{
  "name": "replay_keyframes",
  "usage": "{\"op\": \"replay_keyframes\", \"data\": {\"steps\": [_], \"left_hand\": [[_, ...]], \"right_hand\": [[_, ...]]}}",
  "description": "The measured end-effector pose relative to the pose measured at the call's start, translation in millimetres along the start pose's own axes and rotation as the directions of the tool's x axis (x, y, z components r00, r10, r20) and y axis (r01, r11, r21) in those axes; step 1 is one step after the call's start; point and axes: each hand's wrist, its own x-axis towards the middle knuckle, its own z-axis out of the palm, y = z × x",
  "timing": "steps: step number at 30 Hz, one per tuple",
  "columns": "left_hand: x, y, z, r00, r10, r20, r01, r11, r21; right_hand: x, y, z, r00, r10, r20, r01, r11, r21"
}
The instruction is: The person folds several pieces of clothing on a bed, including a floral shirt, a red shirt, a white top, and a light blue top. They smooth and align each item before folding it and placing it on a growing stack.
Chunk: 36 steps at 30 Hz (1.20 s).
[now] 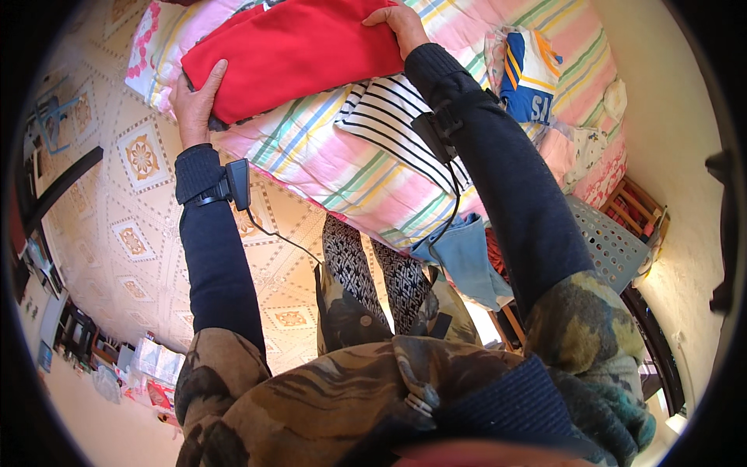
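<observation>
A folded red garment (297, 55) spans the space between my two hands over the near part of a bed. My left hand (201, 102) grips its left end, thumb on top and the other fingers hidden beneath. At its upper right corner, my right hand (400, 26) holds the cloth with the fingers partly hidden. A dark patterned layer shows under the red cloth at its left edge. Just below the right end lies a black-and-white striped garment (391, 125), partly covered by my right forearm.
The bed has a striped quilt (303, 152). Folded clothes, including a blue, white and orange garment (528, 79), lie at its right side. Light blue denim (467, 257) hangs at the near edge, beside a grey perforated basket (607, 239). A wall stands at the right.
</observation>
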Motion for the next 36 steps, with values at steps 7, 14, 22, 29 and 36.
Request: {"op": "replay_keyframes", "data": {"steps": [7,14,22,29,36], "left_hand": [[-27.1,33.7,-0.8,0.988,0.017,-0.152,-0.09,0.866,-0.491],[-9.8,28.8,-0.5,0.918,0.037,-0.396,-0.024,0.999,0.037],[-8.0,6.3,69.3,0.845,0.534,0.016,-0.412,0.632,0.656],[11.4,-4.5,75.4,0.893,0.445,0.074,-0.369,0.626,0.687],[6.8,13.1,69.8,0.895,0.439,0.073,-0.375,0.654,0.657]], "right_hand": [[-2.7,-71.7,33.7,0.985,-0.162,0.066,0.154,0.982,0.112],[21.1,-93.8,32.3,0.716,-0.681,0.153,0.652,0.573,-0.496],[21.4,6.2,23.6,0.727,-0.442,0.525,0.479,-0.221,-0.849],[15.4,-14.7,27.7,0.849,-0.237,0.472,0.452,-0.137,-0.882],[-155.7,7.4,-11.0,0.729,-0.491,0.477,0.625,0.192,-0.756]]}}
